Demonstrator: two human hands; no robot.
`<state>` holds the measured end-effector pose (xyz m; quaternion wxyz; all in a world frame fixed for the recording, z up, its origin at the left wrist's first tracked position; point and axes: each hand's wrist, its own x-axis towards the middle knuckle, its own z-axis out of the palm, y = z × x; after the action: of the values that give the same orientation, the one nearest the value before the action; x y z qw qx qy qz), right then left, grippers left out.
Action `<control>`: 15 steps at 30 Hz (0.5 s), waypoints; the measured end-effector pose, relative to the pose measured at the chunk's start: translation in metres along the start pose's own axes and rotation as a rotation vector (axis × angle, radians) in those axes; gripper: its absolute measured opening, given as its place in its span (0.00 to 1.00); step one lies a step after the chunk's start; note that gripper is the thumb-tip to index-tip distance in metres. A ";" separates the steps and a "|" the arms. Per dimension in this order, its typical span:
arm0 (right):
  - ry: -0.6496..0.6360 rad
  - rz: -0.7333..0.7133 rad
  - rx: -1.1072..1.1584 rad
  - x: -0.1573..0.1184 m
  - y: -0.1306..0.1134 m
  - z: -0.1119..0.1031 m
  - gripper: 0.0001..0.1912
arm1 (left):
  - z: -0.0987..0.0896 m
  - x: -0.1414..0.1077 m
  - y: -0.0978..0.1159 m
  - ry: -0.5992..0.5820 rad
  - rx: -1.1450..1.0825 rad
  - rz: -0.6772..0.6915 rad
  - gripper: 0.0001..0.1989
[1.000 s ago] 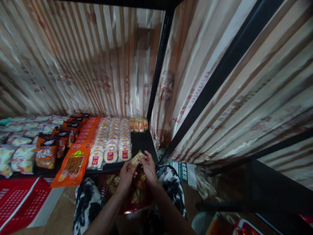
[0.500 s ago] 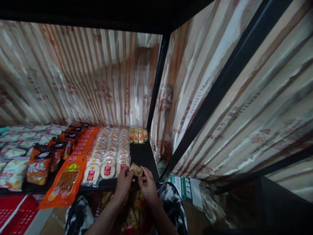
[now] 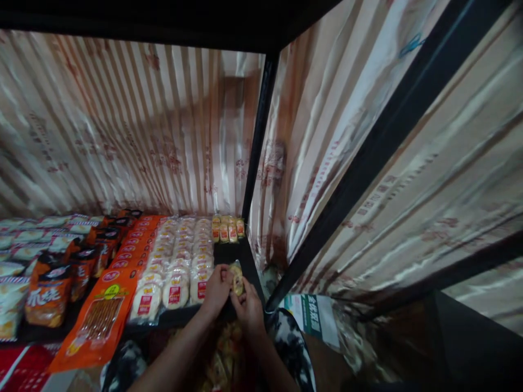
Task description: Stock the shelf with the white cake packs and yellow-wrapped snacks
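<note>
Over the front of the black shelf (image 3: 231, 253), a small yellowish snack packet (image 3: 237, 279) in clear wrap is held upright between my two hands. My right hand (image 3: 248, 307) pinches its lower right side with thumb and fingers. At its left edge, the curled fingers of my left hand (image 3: 218, 288) close on the wrapper. Similar small packets (image 3: 227, 231) with red labels stand in a cluster at the shelf's back corner. More yellowish packets (image 3: 223, 356) lie below my forearms, partly hidden and dim.
Left of my hands are rows of round white crackers (image 3: 175, 291), orange bags of sticks (image 3: 104, 316), orange-black snack bags (image 3: 49, 296) and white bags (image 3: 12, 299). A black post (image 3: 259, 136) rises at the corner. Foil-like wrapping (image 3: 183, 125) covers the walls. A red basket (image 3: 24, 365) is lower left.
The packet has turned from lying sideways to upright and been raised slightly between my hands. The view has shifted a little, moving the left-hand goods further left.
</note>
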<state>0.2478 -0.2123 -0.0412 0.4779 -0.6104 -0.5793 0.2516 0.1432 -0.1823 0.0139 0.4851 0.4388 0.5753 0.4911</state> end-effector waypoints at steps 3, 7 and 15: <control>0.066 0.039 -0.011 0.015 0.003 0.008 0.21 | 0.008 0.010 -0.001 0.022 -0.021 0.012 0.11; 0.137 0.095 0.019 0.038 0.007 0.018 0.22 | 0.020 0.024 -0.001 -0.008 -0.070 0.011 0.12; 0.188 0.047 -0.064 0.071 0.012 0.025 0.21 | 0.036 0.053 -0.001 -0.065 -0.070 -0.014 0.12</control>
<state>0.2462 -0.1363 -0.0443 0.5043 -0.6599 -0.5251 0.1858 0.1713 -0.1249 0.0042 0.5218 0.4334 0.5449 0.4930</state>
